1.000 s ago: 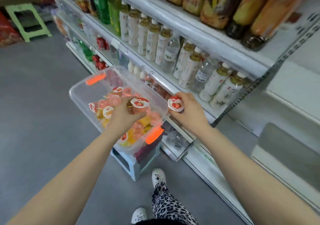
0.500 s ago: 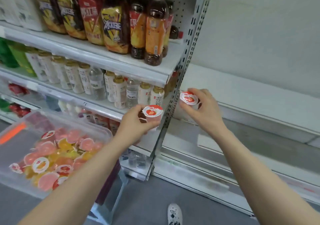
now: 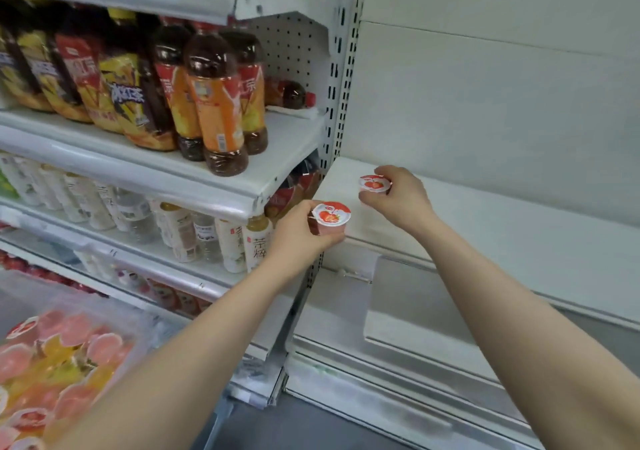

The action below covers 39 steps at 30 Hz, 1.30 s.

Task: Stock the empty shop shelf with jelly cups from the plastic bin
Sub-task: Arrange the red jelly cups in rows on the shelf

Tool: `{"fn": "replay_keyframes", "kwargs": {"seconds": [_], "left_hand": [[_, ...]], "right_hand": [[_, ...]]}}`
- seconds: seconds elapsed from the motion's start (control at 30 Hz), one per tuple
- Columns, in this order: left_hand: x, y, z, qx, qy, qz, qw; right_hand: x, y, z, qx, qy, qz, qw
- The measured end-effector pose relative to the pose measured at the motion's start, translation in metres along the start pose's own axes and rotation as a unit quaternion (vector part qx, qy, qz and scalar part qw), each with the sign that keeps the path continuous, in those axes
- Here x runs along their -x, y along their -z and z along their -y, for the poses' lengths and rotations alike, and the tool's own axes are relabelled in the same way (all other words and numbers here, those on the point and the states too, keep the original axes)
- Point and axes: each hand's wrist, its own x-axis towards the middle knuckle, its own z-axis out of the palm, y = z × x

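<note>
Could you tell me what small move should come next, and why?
Probably lower the right hand to set the right jelly cup down: it hangs over the empty shelf, while the left hand holds the left jelly cup at the front edge.

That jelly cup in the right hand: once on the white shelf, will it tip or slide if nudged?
The jelly cup in the right hand looks squat and wide-topped, so it probably stands steady. The shelf looks smooth, so a nudge would likely slide it. Held by a pinch alone, it seems light.
</note>
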Motion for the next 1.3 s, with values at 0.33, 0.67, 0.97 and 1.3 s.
{"fn": "replay_keyframes", "kwargs": {"seconds": [0.33, 0.67, 0.97, 1.3], "left_hand": [[-0.072, -0.039, -0.015, -0.034, 0.049, -0.078, 0.995], [-0.104, -0.053, -0.001, -0.035, 0.102, -0.117, 0.987], [-0.117, -0.06, 0.009, -0.054, 0.098, -0.122, 0.986], [-0.155, -0.081, -0.008, -0.051, 0.085, -0.108, 0.989]], "right_hand": [[-0.118, -0.017, -0.038, 0.038, 0.052, 0.068, 0.996], [-0.176, -0.056, -0.044, 0.013, 0.08, 0.105, 0.991], [-0.18, -0.064, -0.052, 0.005, 0.121, 0.113, 0.986], [-0.173, -0.02, -0.08, 0.142, 0.226, 0.043, 0.963]]}}
